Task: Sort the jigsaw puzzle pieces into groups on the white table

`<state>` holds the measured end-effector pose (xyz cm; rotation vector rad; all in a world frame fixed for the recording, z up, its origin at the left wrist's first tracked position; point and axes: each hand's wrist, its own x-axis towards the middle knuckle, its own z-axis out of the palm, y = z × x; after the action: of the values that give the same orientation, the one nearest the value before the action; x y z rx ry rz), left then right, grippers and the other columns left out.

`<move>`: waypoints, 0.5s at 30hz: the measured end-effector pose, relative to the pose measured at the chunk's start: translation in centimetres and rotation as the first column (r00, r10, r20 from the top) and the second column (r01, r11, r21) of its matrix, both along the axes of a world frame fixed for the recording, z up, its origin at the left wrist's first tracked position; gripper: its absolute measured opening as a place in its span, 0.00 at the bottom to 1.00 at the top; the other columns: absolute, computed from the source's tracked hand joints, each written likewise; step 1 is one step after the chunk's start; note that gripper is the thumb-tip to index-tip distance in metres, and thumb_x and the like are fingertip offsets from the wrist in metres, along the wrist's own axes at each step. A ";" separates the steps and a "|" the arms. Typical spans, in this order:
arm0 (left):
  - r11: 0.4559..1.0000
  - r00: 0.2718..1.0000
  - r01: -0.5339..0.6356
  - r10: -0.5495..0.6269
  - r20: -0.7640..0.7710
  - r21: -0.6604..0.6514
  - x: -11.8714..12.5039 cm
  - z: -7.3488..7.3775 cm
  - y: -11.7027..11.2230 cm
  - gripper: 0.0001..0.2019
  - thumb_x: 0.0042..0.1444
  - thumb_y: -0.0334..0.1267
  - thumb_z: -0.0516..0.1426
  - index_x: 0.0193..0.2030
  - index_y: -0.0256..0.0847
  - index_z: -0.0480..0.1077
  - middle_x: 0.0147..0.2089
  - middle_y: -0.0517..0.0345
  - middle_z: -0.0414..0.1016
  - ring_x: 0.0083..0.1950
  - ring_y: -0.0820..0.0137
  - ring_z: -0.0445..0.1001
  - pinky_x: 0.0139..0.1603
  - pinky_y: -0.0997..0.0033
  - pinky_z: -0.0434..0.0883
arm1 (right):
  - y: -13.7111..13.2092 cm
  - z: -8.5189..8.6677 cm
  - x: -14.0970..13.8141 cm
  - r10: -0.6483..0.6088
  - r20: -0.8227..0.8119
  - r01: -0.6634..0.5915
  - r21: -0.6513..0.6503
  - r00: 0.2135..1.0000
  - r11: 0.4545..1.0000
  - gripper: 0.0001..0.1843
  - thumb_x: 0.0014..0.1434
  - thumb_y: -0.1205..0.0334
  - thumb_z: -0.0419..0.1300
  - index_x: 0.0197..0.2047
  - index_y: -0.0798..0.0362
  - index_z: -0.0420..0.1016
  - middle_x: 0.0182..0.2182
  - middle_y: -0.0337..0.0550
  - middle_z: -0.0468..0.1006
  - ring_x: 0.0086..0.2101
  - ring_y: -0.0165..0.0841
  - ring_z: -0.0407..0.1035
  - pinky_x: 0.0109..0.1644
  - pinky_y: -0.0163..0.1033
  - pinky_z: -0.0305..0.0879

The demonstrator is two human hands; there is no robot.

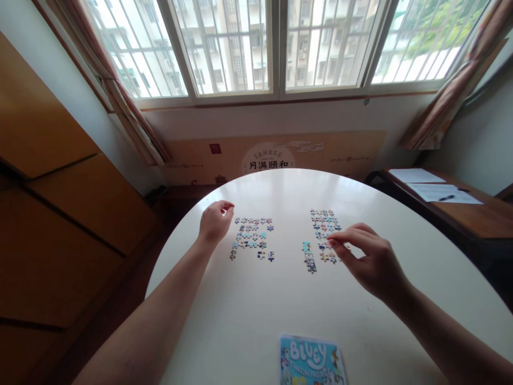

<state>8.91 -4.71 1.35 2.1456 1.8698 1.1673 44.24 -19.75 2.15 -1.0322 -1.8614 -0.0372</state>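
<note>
My left hand hovers at the upper left corner of the left group of jigsaw puzzle pieces. Its fingers are curled, thumb and fingertips together; whatever they hold, if anything, is too small to make out. Over the right group of puzzle pieces, my right hand pinches thumb and forefinger on what looks like a small puzzle piece. That hand covers part of the lower rows. A short joined strip of pieces lies just left of the right group.
A blue Bluey booklet or box lies at the near edge of the round white table. Beyond the table is a wall below barred windows. Papers rest on a wooden desk at right; a wooden cabinet stands left.
</note>
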 end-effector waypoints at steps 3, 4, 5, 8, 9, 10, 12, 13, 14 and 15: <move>0.997 0.999 -0.029 0.030 0.021 -0.066 -0.4 -1.1 0.6 0.12 0.55 0.37 0.55 0.40 0.42 0.79 0.40 0.53 0.82 0.39 0.64 0.77 0.46 0.64 0.73 | 0.1 0.0 0.0 0.002 -0.006 -0.002 0.005 1.000 1.000 0.03 0.63 0.66 0.64 0.39 0.49 0.79 0.31 0.40 0.82 0.34 0.38 0.72 0.38 0.44 0.71; 0.995 0.999 -0.036 0.039 0.028 -0.094 -0.5 -1.4 0.8 0.12 0.55 0.36 0.55 0.40 0.42 0.79 0.40 0.53 0.82 0.39 0.64 0.77 0.46 0.64 0.73 | 0.1 -0.1 -0.1 0.003 -0.010 -0.003 0.002 1.000 1.000 0.03 0.63 0.66 0.64 0.39 0.49 0.79 0.31 0.40 0.82 0.34 0.38 0.72 0.38 0.44 0.71; 0.993 0.999 -0.039 0.043 0.032 -0.112 -0.6 -1.7 0.9 0.12 0.54 0.35 0.55 0.40 0.42 0.79 0.40 0.53 0.82 0.40 0.64 0.77 0.47 0.64 0.73 | 0.1 -0.1 -0.1 0.005 -0.013 -0.005 -0.004 1.000 1.000 0.03 0.63 0.66 0.64 0.39 0.48 0.79 0.31 0.40 0.82 0.35 0.38 0.72 0.38 0.44 0.71; 0.995 1.000 -0.018 0.020 0.022 -0.098 -0.8 -2.2 1.0 0.13 0.54 0.33 0.54 0.40 0.42 0.80 0.41 0.52 0.82 0.40 0.64 0.77 0.48 0.63 0.74 | 0.1 -0.3 0.0 0.014 -0.023 -0.014 -0.031 1.000 0.999 0.04 0.63 0.66 0.63 0.40 0.48 0.80 0.31 0.40 0.82 0.35 0.38 0.72 0.38 0.45 0.72; 0.997 1.000 -0.004 0.005 0.014 -0.077 -0.8 -2.2 1.0 0.13 0.54 0.32 0.54 0.40 0.42 0.80 0.41 0.52 0.82 0.40 0.63 0.77 0.48 0.63 0.74 | 0.1 -0.4 0.0 0.014 -0.028 -0.015 -0.040 1.000 0.999 0.05 0.63 0.65 0.63 0.41 0.48 0.80 0.31 0.41 0.82 0.35 0.39 0.73 0.39 0.46 0.72; 0.998 1.000 0.011 -0.011 0.006 -0.056 -0.8 -2.2 0.9 0.14 0.54 0.32 0.54 0.40 0.42 0.80 0.41 0.52 0.82 0.40 0.63 0.77 0.48 0.62 0.74 | 0.2 -0.4 0.0 0.013 -0.033 -0.014 -0.046 0.999 0.999 0.05 0.63 0.65 0.63 0.41 0.47 0.80 0.32 0.41 0.82 0.35 0.39 0.73 0.39 0.46 0.72; 0.999 0.999 0.033 -0.033 -0.005 -0.028 -0.7 -2.1 0.8 0.14 0.53 0.30 0.54 0.40 0.43 0.80 0.41 0.52 0.82 0.40 0.63 0.77 0.48 0.62 0.74 | 0.2 -0.5 0.0 0.005 -0.042 -0.008 -0.055 0.999 0.998 0.06 0.64 0.65 0.63 0.42 0.47 0.80 0.32 0.42 0.82 0.36 0.40 0.73 0.39 0.47 0.73; 0.999 0.999 0.037 -0.038 -0.006 -0.024 -0.7 -2.0 0.8 0.14 0.53 0.29 0.54 0.39 0.43 0.80 0.41 0.53 0.82 0.39 0.64 0.77 0.48 0.62 0.74 | 0.2 -0.5 0.0 0.002 -0.044 -0.004 -0.055 0.999 0.998 0.06 0.64 0.65 0.63 0.43 0.47 0.81 0.32 0.42 0.82 0.36 0.40 0.73 0.38 0.48 0.73; 0.999 0.999 0.037 -0.037 -0.002 -0.027 -0.6 -2.0 0.8 0.14 0.53 0.29 0.54 0.39 0.43 0.81 0.40 0.53 0.82 0.39 0.64 0.77 0.47 0.63 0.75 | 0.2 -0.5 0.0 -0.001 -0.045 -0.001 -0.054 0.999 0.999 0.06 0.64 0.65 0.63 0.43 0.47 0.81 0.32 0.42 0.82 0.36 0.40 0.73 0.38 0.48 0.73; 0.999 0.999 0.033 -0.033 0.006 -0.036 -0.6 -1.9 0.8 0.14 0.53 0.29 0.53 0.38 0.43 0.81 0.40 0.54 0.82 0.38 0.64 0.77 0.46 0.63 0.75 | 0.2 -0.5 0.0 -0.002 -0.045 0.000 -0.050 0.999 0.999 0.06 0.64 0.65 0.63 0.43 0.47 0.81 0.32 0.42 0.82 0.36 0.40 0.73 0.38 0.47 0.73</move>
<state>8.36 -3.93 -0.56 2.1433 1.8315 1.1233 44.24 -19.56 1.63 -1.0599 -1.8294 0.0318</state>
